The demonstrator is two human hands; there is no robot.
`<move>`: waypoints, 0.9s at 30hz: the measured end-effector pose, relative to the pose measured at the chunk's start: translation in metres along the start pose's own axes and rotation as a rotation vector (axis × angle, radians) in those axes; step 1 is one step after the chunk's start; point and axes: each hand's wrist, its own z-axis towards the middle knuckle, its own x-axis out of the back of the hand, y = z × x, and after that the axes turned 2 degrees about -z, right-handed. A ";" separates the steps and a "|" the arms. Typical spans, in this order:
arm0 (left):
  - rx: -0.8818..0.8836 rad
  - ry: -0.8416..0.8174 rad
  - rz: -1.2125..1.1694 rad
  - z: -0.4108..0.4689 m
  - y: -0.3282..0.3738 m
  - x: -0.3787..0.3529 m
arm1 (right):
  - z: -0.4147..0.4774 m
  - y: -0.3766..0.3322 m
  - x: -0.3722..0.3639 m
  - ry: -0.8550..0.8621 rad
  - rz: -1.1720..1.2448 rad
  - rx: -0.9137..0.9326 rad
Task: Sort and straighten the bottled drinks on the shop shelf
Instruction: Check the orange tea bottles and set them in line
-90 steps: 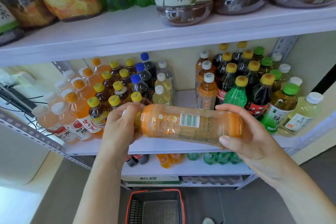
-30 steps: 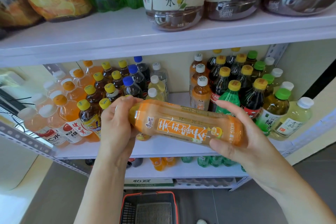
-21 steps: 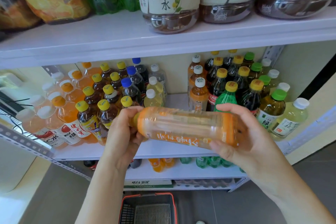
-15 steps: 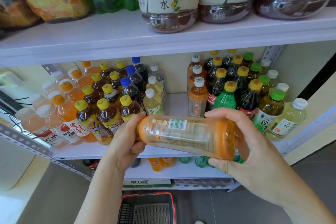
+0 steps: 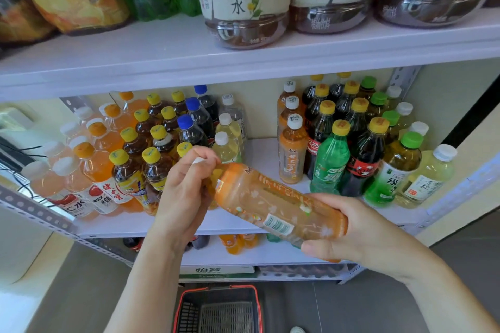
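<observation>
An orange-labelled tea bottle (image 5: 273, 208) lies tilted in front of the middle shelf (image 5: 259, 154), cap end up to the left. My left hand (image 5: 184, 192) grips its cap and neck. Around its base curls my right hand (image 5: 359, 232). Three matching orange tea bottles (image 5: 292, 151) with white caps stand in a row on the shelf, just right of a bare gap. Left of the gap stand yellow-capped brown tea bottles (image 5: 151, 167), and right of the row are cola and green bottles (image 5: 332, 159).
Large bottles (image 5: 243, 0) line the top shelf above. A lower shelf (image 5: 254, 254) holds more small bottles and a box. A red-rimmed shopping basket (image 5: 219, 308) sits on the floor below my hands. Pale bottles (image 5: 424, 178) stand at the shelf's right end.
The bottle has been turned in my hands and tipped, its base dropping lower right and its cap end rising toward the shelf. My view has shifted slightly.
</observation>
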 end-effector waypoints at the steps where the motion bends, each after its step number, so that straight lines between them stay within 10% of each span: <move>1: 0.009 -0.010 -0.004 0.001 0.000 0.000 | -0.001 -0.003 -0.002 0.072 0.027 -0.001; 7: 0.133 0.158 0.333 0.010 -0.004 -0.008 | -0.010 -0.011 -0.023 0.518 -0.258 0.086; 19: 0.139 0.095 0.070 0.017 -0.005 -0.020 | -0.002 0.010 -0.038 0.579 -0.217 0.057; 27: -0.359 -0.234 0.811 0.029 0.002 -0.061 | 0.013 0.025 -0.031 0.508 -0.443 -0.075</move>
